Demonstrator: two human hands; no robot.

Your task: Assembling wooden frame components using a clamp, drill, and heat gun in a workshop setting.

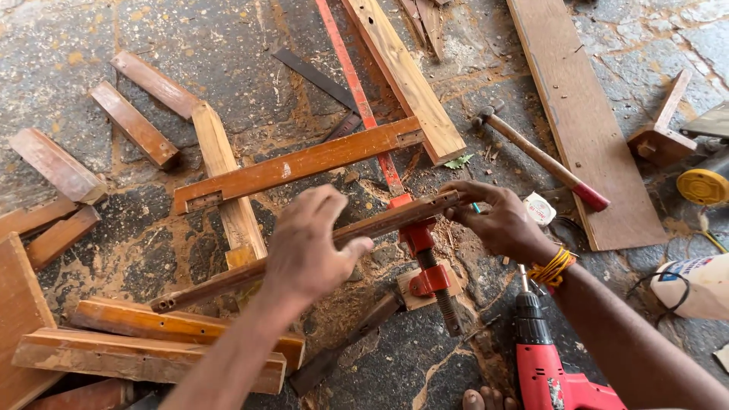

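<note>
We see through one head-worn camera, looking steeply down from close above at a sawdust-strewn stone floor [190, 30], both forearms reaching in from the lower edge; no second view shares the scene.

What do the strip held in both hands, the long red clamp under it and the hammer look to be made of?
Strip: wood, brown with a worn finish; grain shows. Red clamp: apparently painted metal, with a bare threaded screw. Hammer: pale wooden handle with a red-coloured end, dark head, probably steel.
</note>
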